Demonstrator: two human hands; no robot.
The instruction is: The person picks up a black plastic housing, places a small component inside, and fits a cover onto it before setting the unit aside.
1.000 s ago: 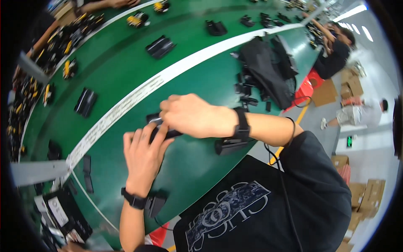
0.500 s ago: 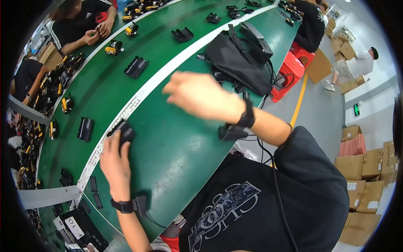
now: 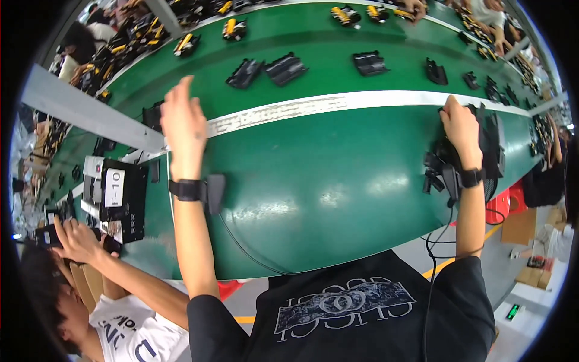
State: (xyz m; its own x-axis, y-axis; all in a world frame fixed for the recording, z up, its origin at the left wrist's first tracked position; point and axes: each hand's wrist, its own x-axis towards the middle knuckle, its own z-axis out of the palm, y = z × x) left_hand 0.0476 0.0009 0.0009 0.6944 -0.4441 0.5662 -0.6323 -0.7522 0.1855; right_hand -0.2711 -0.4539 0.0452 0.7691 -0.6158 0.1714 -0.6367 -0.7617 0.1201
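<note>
My left hand (image 3: 185, 120) reaches over the white strip at the belt's edge, its fingers stretched out and nothing seen in them. Beside those fingers, partly covered, lies a black plastic shell (image 3: 152, 116). My right hand (image 3: 462, 128) is curled closed at the table's right end, above a heap of small black parts (image 3: 433, 176). Whatever it may grip is hidden. A black bag (image 3: 486, 123) lies just right of it, partly behind the hand. Each wrist wears a black strap with a dark module and cable.
Black curved shells (image 3: 286, 68) and yellow-and-black assemblies (image 3: 234, 29) lie on the green belt. A grey post (image 3: 90, 108) stands left. Close by, a co-worker's hand (image 3: 78, 241) handles a black object beside a black-and-white machine (image 3: 123, 199). Red stools (image 3: 512, 199) stand right.
The view has swung left. My left hand has left the black part it was touching at the strip and now stretches forward. My right hand has moved from above the table to the heap beside the bag.
</note>
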